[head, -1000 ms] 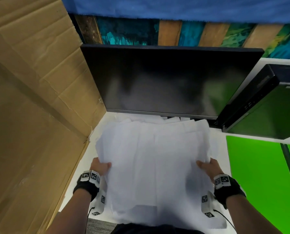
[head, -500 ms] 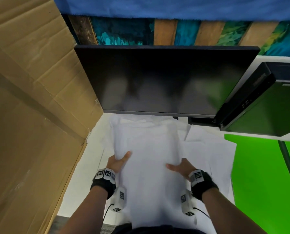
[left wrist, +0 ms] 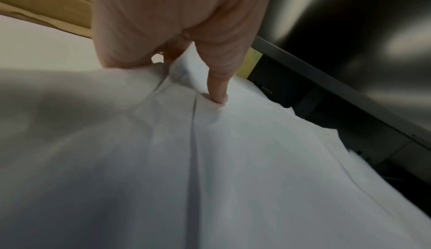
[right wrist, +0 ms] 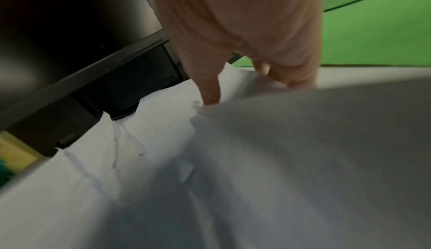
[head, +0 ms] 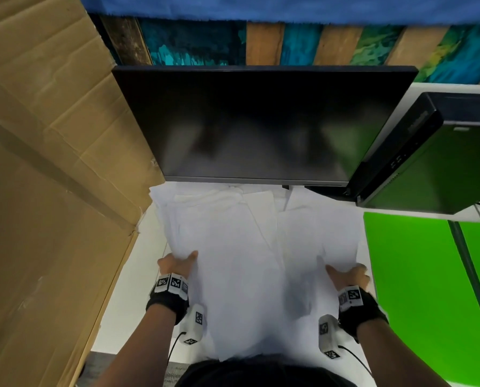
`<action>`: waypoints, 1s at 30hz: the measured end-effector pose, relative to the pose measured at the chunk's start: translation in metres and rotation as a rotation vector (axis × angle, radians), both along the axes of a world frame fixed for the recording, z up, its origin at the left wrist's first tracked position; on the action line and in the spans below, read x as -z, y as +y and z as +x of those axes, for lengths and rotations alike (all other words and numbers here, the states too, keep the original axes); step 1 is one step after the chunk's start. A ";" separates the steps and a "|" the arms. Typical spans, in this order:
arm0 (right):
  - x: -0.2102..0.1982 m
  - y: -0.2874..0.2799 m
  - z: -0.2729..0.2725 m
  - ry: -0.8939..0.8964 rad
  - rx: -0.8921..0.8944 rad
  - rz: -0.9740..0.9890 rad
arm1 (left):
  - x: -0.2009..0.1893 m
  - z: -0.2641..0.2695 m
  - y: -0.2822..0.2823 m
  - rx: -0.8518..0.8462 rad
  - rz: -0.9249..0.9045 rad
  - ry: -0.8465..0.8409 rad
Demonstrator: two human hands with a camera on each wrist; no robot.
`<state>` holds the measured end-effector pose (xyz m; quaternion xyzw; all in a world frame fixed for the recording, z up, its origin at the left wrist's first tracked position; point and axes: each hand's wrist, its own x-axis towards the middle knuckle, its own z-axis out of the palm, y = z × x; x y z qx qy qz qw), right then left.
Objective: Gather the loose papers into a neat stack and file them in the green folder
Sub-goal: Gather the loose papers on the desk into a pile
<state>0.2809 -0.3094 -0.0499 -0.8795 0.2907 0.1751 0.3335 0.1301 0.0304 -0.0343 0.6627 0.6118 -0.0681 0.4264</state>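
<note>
Several loose white papers [head: 247, 247] lie overlapped on the white desk in front of the monitor. My left hand [head: 177, 263] pinches the left edge of the pile, thumb on top [left wrist: 219, 94], fingers underneath. My right hand [head: 347, 273] grips the right edge the same way, thumb pressing the top sheet [right wrist: 210, 94]. The sheets bow up between the two hands toward my body. The green folder [head: 417, 289] lies open and flat on the desk just right of my right hand.
A dark monitor [head: 261, 124] stands behind the papers, its lower edge just above their far ends. A large cardboard sheet [head: 51, 191] walls off the left side. A black computer case [head: 428, 157] stands at the back right, above the folder.
My hands had pushed the papers together into a narrow bundle; now the right hand has moved out right again to the wider pile's edge. The left hand stays on the left edge.
</note>
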 end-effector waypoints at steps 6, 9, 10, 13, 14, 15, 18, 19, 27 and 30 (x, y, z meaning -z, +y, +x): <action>-0.003 0.028 -0.003 -0.070 -0.244 0.322 | -0.001 0.016 -0.013 0.085 -0.089 -0.122; -0.005 0.021 0.002 -0.076 -0.307 0.345 | -0.003 0.016 -0.009 0.107 -0.055 -0.101; -0.008 0.017 0.004 -0.071 -0.344 0.300 | -0.004 0.014 -0.006 0.112 -0.043 -0.092; -0.009 0.001 0.012 -0.069 -0.372 0.194 | 0.002 0.009 -0.001 0.125 -0.012 -0.065; -0.011 -0.001 0.012 -0.072 -0.373 0.190 | 0.003 0.009 0.000 0.125 -0.011 -0.069; -0.011 0.000 0.011 -0.073 -0.367 0.214 | 0.004 0.009 -0.002 0.127 -0.025 -0.081; -0.007 0.018 0.000 0.008 -0.459 0.311 | 0.005 0.018 -0.015 0.201 -0.100 -0.109; -0.004 0.028 -0.006 0.077 -0.534 0.336 | 0.006 0.022 -0.020 0.235 -0.129 -0.108; 0.003 0.032 0.003 -0.003 -0.186 0.238 | 0.014 0.036 -0.020 0.181 -0.050 -0.093; -0.004 0.036 0.004 -0.027 -0.094 0.063 | 0.007 0.042 -0.027 0.078 0.087 0.041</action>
